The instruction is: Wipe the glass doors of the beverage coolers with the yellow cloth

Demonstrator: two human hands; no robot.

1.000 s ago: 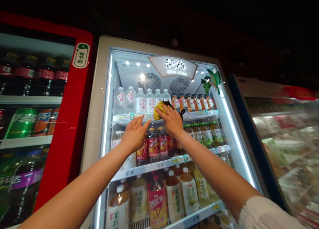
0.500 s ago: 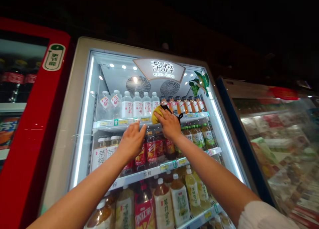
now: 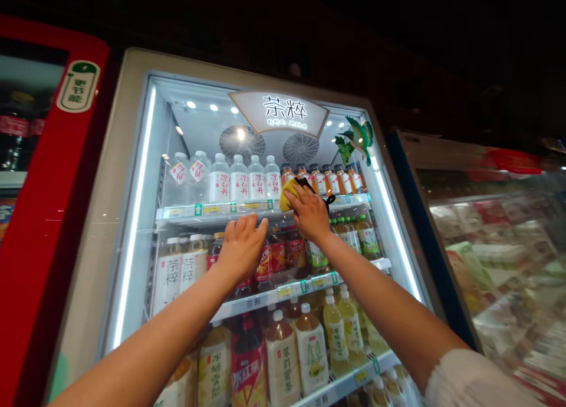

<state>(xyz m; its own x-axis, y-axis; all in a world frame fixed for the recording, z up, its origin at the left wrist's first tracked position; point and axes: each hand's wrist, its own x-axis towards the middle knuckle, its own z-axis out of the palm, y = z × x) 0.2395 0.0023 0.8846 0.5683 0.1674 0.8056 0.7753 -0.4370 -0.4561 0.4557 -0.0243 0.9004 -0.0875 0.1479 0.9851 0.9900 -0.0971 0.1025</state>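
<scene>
A yellow cloth with black edging [image 3: 289, 196] lies under the fingers of my right hand [image 3: 310, 213], pressed to the glass front of a lit drinks cooler [image 3: 128, 71]. A black loop of the cloth shows beside the wrist side of that hand. Lower and to the left, my left hand [image 3: 243, 245] is raised before the middle shelf, its fingers partly spread and nothing in them. Behind the glass, clear bottles with white labels [image 3: 239, 180] and orange-brown bottles [image 3: 331, 181] stand on the top shelf.
Red cooler [image 3: 48, 177] with dark bottles stands at the left. To the right is another glass-fronted case [image 3: 499, 242] of packaged goods. Bottles of several kinds fill the lower shelves [image 3: 265, 304]. A bird decal [image 3: 359, 137] and a lit sign [image 3: 285, 113] are at the cooler's top.
My right hand and the cloth have shifted slightly right across the cooler front. The left hand is a little further right too, and the view has moved slightly.
</scene>
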